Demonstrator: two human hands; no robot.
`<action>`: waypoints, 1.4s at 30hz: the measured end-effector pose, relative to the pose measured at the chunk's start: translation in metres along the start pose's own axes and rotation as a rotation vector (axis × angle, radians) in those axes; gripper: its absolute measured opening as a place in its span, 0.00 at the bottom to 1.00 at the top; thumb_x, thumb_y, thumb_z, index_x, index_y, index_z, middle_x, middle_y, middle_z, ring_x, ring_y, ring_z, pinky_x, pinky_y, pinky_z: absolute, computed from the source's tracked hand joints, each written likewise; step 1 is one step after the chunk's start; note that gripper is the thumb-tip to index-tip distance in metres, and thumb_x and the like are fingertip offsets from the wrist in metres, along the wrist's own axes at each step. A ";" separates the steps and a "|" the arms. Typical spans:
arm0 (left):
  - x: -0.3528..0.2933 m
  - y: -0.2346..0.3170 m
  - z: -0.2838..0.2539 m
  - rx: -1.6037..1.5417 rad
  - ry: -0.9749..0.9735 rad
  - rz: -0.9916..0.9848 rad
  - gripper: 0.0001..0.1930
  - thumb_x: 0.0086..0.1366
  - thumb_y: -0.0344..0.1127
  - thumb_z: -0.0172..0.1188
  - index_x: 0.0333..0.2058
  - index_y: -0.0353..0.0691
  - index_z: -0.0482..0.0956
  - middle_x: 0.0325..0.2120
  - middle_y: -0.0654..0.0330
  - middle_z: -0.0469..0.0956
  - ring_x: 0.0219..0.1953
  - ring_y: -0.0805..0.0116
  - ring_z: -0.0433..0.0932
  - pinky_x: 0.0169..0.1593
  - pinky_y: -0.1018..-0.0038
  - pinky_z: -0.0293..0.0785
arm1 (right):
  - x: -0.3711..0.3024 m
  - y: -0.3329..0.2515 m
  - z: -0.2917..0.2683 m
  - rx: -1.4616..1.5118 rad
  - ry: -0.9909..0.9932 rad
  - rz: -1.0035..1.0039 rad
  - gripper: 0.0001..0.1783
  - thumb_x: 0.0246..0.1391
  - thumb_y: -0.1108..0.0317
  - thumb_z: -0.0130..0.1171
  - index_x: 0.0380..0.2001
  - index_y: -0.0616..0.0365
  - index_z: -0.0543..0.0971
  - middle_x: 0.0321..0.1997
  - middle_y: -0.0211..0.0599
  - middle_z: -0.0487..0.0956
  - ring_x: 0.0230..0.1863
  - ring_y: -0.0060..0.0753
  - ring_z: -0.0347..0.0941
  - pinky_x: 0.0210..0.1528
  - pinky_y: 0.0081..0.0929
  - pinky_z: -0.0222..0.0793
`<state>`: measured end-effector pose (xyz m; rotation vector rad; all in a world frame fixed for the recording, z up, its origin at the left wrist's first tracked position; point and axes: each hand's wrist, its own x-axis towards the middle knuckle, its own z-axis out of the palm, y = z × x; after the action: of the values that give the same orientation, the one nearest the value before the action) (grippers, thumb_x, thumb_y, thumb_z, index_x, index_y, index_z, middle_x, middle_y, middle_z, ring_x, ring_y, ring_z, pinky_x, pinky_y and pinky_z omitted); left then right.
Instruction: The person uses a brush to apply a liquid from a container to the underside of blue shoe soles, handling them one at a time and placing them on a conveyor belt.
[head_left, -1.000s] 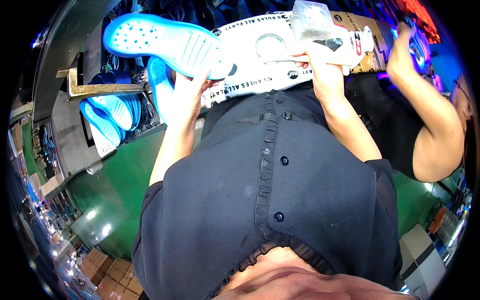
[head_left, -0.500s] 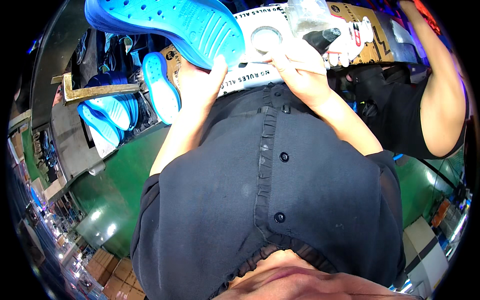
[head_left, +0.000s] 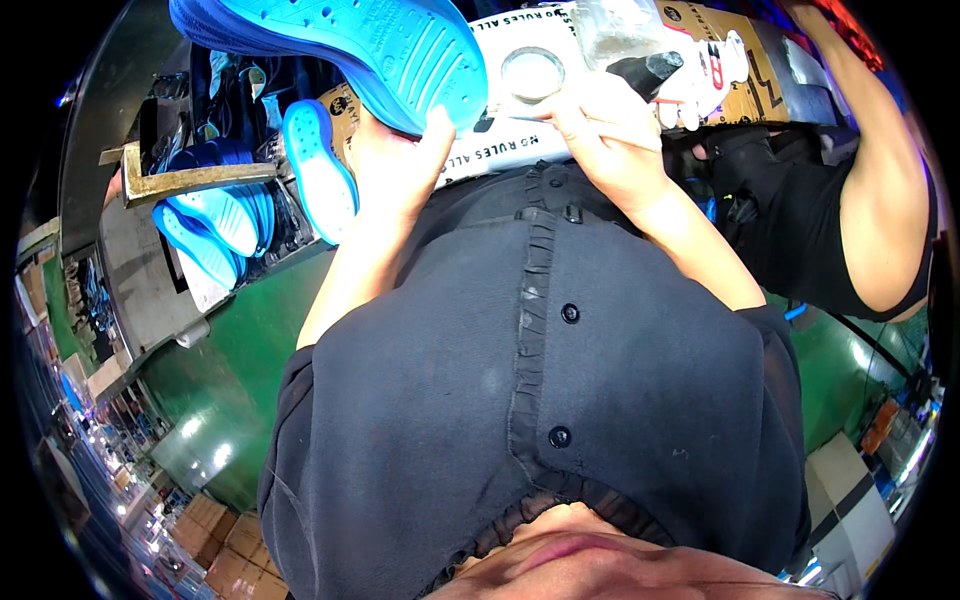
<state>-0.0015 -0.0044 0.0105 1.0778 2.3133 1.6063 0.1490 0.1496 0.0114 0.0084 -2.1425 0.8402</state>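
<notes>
A blue clog-like shoe is tilted with its ridged sole toward me at the top of the head view. My left hand is closed on its near end, thumb pressed over the sole edge. My right hand pinches a thin pale stick-like tool, probably a small brush. The tool's dark tip lies right by the shoe's edge; I cannot tell whether it touches. Just beyond my right fingers sits a shallow round dish with pale contents, on a white printed surface.
One blue shoe lies left of my left hand. More blue shoes are stacked beside a metal bracket. On the right are a clear plastic bag, a black-tipped object, a white-and-red item and cardboard. A co-worker's arm is close by.
The tool in my right hand has shifted slightly, its dark tip a little higher along the shoe's edge. My left hand and the shoe have hardly moved.
</notes>
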 end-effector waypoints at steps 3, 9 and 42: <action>-0.002 0.002 0.001 -0.082 0.000 -0.006 0.22 0.50 0.37 0.60 0.42 0.32 0.69 0.34 0.50 0.77 0.37 0.62 0.77 0.44 0.71 0.72 | -0.002 -0.002 -0.002 -0.034 0.049 0.046 0.06 0.48 0.73 0.55 0.23 0.60 0.80 0.21 0.33 0.77 0.25 0.32 0.72 0.29 0.26 0.65; -0.002 0.002 0.004 -0.134 0.004 0.009 0.21 0.50 0.36 0.60 0.42 0.32 0.69 0.34 0.51 0.77 0.37 0.63 0.77 0.43 0.72 0.72 | -0.001 -0.008 0.000 -0.001 -0.040 -0.010 0.08 0.51 0.74 0.54 0.24 0.65 0.79 0.23 0.35 0.77 0.29 0.31 0.71 0.34 0.25 0.66; 0.003 0.001 0.009 -0.167 0.061 0.206 0.14 0.50 0.32 0.60 0.36 0.33 0.74 0.28 0.53 0.78 0.31 0.64 0.78 0.38 0.73 0.72 | 0.002 -0.007 0.004 0.155 0.099 0.137 0.09 0.51 0.72 0.53 0.21 0.62 0.79 0.22 0.34 0.78 0.28 0.30 0.74 0.33 0.23 0.67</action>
<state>0.0012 0.0046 0.0077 1.2776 2.1159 1.8927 0.1468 0.1423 0.0154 -0.0992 -1.9986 1.0634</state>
